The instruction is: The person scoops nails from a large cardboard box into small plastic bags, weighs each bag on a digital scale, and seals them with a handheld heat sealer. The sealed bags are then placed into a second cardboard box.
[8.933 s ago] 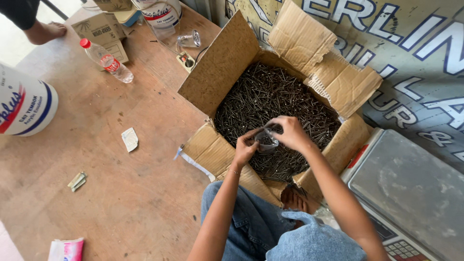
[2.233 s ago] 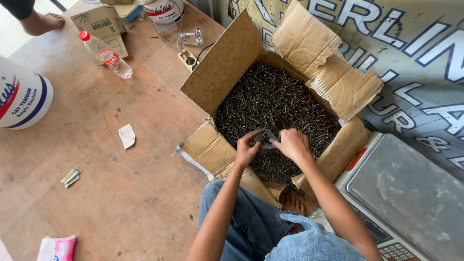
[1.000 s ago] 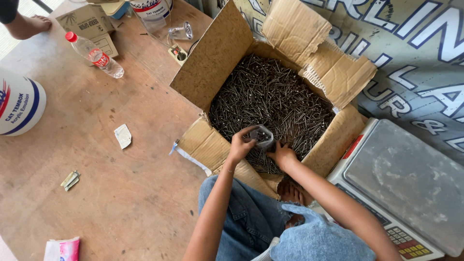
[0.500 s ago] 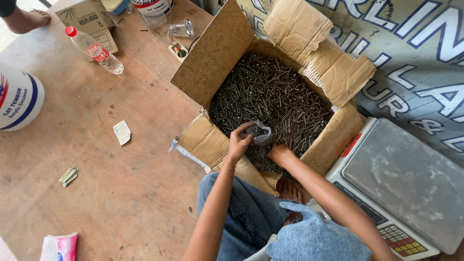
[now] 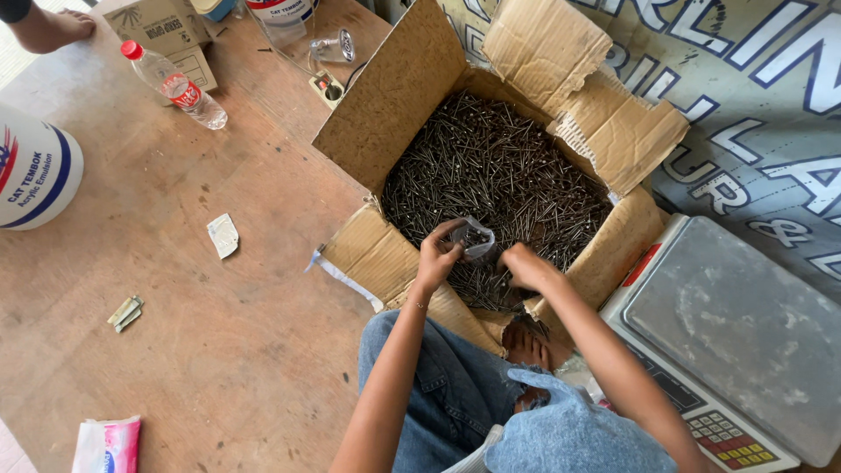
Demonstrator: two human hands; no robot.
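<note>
Worn wooden floor [image 5: 201,350], daylit; painted lettered banner [image 5: 753,114] at right.

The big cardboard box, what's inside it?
The cardboard box holds a heap of dark nails. The left hand holds a small clear bag over them; the right hand digs in. The bottom is covered.

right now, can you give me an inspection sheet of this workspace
surface: bare wooden floor, scuffed and dusty
job's things: open cardboard box full of dark nails; small clear plastic bag with some nails inside
clutter: plastic bottle with red cap lying down, white paint bucket, paper scraps, pink tissue pack, small carton
fingers: left hand holds the bag over the nails; right hand rests on the nail pile beside it
cables: nothing seen
surroundings: digital weighing scale at right, printed banner behind, another person's bare foot top left
</note>
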